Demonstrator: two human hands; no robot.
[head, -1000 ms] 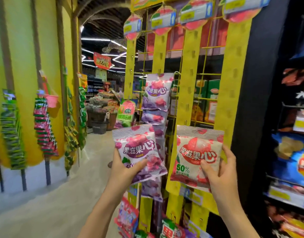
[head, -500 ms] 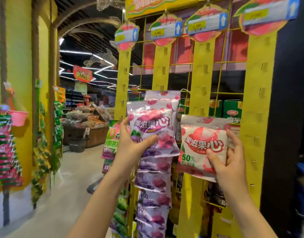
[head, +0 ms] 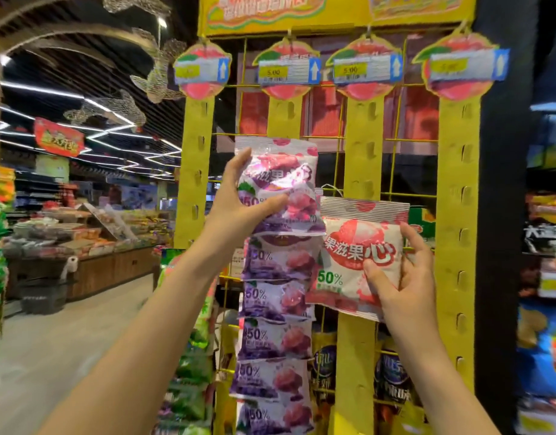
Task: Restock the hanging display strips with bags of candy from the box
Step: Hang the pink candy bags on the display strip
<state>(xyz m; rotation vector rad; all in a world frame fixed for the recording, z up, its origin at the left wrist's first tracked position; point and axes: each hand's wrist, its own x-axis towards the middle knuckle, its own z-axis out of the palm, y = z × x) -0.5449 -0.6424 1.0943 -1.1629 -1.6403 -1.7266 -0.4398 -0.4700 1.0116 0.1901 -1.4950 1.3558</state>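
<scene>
Two hands hold bags: left hand (head: 239, 202) pinches the purple bag (head: 279, 186), hiding the second strip (head: 284, 116); right hand (head: 399, 277) pinches the red bag (head: 355, 255) right of it.

The display strips (head: 363, 158) are yellow with red-and-green fruit toppers (head: 363, 69). One candy bag (head: 278, 186) is purple and pink; the other bag (head: 348, 259) is white and red with green "50%".

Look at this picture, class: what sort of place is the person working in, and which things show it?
Most likely a supermarket. Yellow hanging display strips carry price tags reading 5.00, a column of purple candy bags hangs for sale, and produce bins line the aisle behind.
</scene>
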